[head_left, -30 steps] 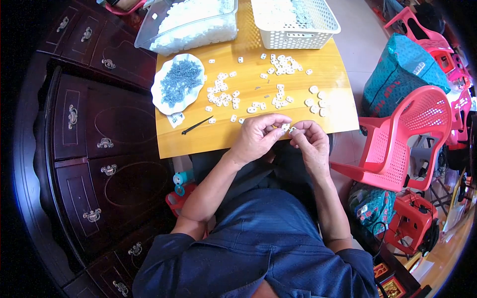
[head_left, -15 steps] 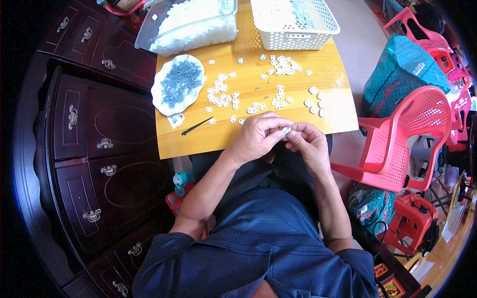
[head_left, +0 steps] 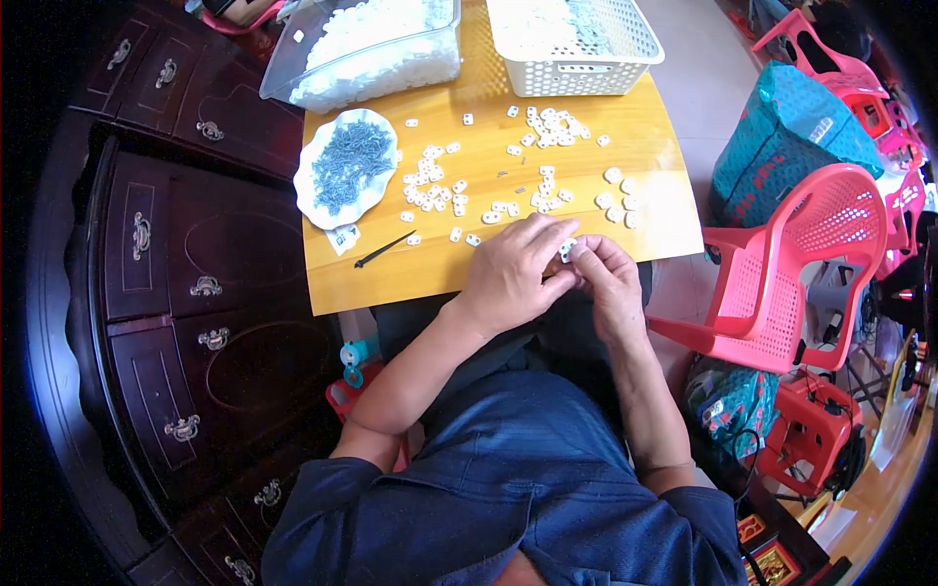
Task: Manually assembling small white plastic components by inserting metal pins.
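Note:
Over the table's near edge, my two hands meet around a small white plastic piece (head_left: 567, 251) with holes in its face. My right hand (head_left: 611, 278) pinches it between thumb and fingers. From the other side my left hand (head_left: 518, 272) closes on it with thumb and bent forefinger; its fingertips are partly hidden. Similar small white two-holed pieces (head_left: 430, 186) lie loose just beyond my hands, with another cluster (head_left: 557, 127) farther back. Rounder white pieces (head_left: 616, 200) form a group at the right. Left of my hands lies a thin black stick-like tool (head_left: 385, 249).
A white scalloped dish (head_left: 311, 181) of small dark metal pins stands at the table's left. At the back are a clear bin (head_left: 381, 73) of white pieces and a white perforated basket (head_left: 576, 80). Dark drawers (head_left: 225, 264) flank the left; a pink chair (head_left: 772, 278) and teal bag (head_left: 791, 146) the right.
My left hand has shifted slightly and its fingers have opened out a little around the white piece. The piece has turned, and its holed face now shows.

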The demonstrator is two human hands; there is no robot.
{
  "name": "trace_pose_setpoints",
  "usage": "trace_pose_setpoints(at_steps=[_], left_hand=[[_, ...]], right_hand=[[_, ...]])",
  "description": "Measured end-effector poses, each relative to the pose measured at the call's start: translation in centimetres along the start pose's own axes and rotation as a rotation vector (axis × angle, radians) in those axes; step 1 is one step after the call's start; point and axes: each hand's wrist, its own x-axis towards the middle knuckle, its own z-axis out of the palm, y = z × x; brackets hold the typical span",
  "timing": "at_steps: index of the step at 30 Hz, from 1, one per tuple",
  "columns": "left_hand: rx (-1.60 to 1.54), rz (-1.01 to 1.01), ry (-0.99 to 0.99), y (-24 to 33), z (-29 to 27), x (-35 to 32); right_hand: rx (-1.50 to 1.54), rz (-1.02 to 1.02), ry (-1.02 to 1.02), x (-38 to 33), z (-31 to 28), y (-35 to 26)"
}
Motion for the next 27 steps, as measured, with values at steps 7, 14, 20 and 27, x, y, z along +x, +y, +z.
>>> trace_pose_setpoints(at_steps=[7, 14, 20, 27], left_hand=[[0.034, 0.010, -0.026, -0.8, 0.3, -0.4], [0.009, 0.011, -0.077, -0.8, 0.0, -0.3], [-0.010, 0.017, -0.085, -1.0, 0.0, -0.2], [-0.041, 0.088, -0.013, -0.8, 0.2, 0.0]], right_hand=[[0.095, 0.035, -0.032, -0.1, 0.0, 0.3], [0.043, 0.064, -0.051, 0.4, -0.6, 0.5], [-0.013, 0.004, -0.002, 0.5, -0.5, 0.9], [-0.007, -0.040, 0.013, 0.0, -0.1, 0.8]])
